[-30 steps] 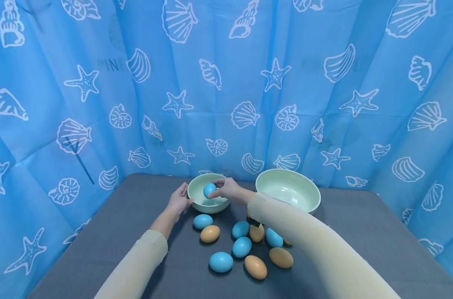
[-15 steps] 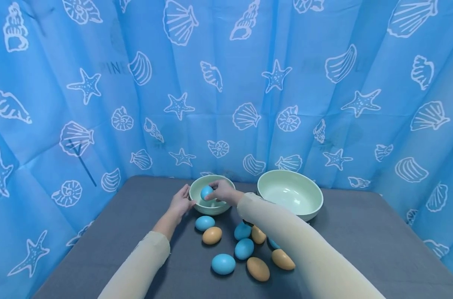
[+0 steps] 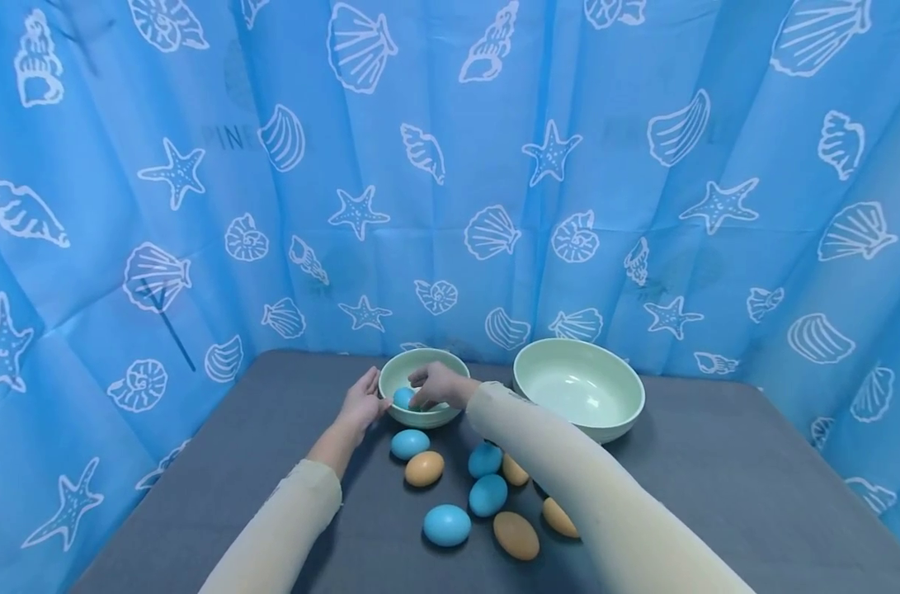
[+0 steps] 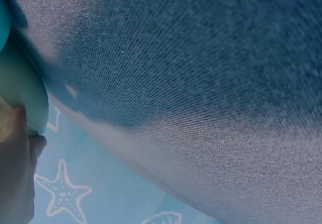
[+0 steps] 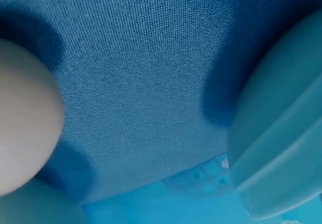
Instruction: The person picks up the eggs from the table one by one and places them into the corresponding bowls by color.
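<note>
My right hand (image 3: 440,385) is down in a small, round pale-green bowl (image 3: 423,418), fingers partly apart right at a smooth blue egg (image 3: 402,398) inside; can't tell if I'm actually gripping it. Left hand (image 3: 364,401) holds the bowl's left side. More blue eggs (image 3: 447,525) and orange-tan eggs (image 3: 516,535) lie nearer me on the grey fabric-covered worktop (image 3: 724,470), bigger pale-green bowl (image 3: 568,379) off right.
</note>
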{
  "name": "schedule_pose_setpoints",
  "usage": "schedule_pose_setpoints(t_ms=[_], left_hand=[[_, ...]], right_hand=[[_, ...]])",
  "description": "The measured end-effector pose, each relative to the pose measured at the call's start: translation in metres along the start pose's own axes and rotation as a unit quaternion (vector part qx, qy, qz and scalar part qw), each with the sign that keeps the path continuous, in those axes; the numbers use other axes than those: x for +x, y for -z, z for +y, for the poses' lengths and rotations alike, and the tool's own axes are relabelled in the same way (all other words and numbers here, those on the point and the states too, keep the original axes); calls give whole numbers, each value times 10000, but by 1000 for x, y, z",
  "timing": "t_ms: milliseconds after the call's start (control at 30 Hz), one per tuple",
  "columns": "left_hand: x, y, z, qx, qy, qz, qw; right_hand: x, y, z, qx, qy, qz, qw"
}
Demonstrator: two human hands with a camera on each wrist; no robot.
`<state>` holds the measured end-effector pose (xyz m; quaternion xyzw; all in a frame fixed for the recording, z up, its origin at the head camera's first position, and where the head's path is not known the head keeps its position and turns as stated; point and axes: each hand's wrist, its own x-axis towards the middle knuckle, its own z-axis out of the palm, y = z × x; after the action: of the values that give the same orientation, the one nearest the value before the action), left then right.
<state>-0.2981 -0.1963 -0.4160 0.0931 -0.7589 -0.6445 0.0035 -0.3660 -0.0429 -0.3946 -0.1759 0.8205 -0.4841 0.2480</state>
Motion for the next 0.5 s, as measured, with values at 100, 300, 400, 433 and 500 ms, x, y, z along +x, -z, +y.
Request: schedule_pose_setpoints(t_ms=[100,300,400,433,500], left_hand=[[0,-2,-1,20,36,-2,10000],[-1,-3,-2,-50,122,-14,9999],[-1,-2,-1,-69,111,-29,9999],[-1,-1,0,-78,109,-36,9999],[-1,0,2,-69,99,-68,9999]], right_hand=[[-2,3,0,198,-59,126,9997],[-19,15,-9,840,-76,278,9961],[-32,25,-17,1161,-30,354,9926],[-36,29,-19,1253,-43,409,9913],[-45,37,-23,1344,-61,549,9894]])
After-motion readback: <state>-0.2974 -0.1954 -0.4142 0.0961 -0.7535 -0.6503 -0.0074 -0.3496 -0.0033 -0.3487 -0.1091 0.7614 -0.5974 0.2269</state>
